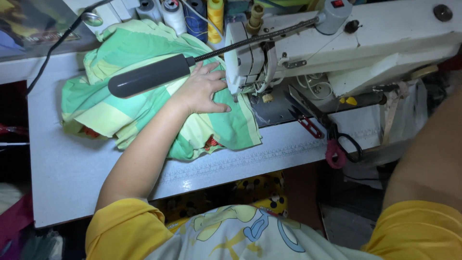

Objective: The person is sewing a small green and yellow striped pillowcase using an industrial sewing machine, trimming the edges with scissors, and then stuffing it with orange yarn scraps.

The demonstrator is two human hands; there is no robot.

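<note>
right hand out of frame at 3 o'clock, only the forearm shows. needle hidden behind sewing machine head (248, 60). thread spools (192, 12) cropped at 12 o'clock.

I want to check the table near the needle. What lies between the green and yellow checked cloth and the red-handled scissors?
In the head view, the dark metal plate of the white sewing machine lies between the green and yellow checked cloth and the red-handled scissors.

Left hand (204, 91) lay flat, fingers spread, on green-and-yellow checked fabric (144, 86) bunched at centre-left of the grey tabletop (62, 168). Fingertips sat just beside the needle area of the white sewing machine (346, 43). Grey lamp head (149, 75) hung over the fabric. Scissors with red handles (327, 135) lay right of centre. Thread spools (192, 14) stood at top. Right hand out of frame; only the forearm showed at right edge.
</note>
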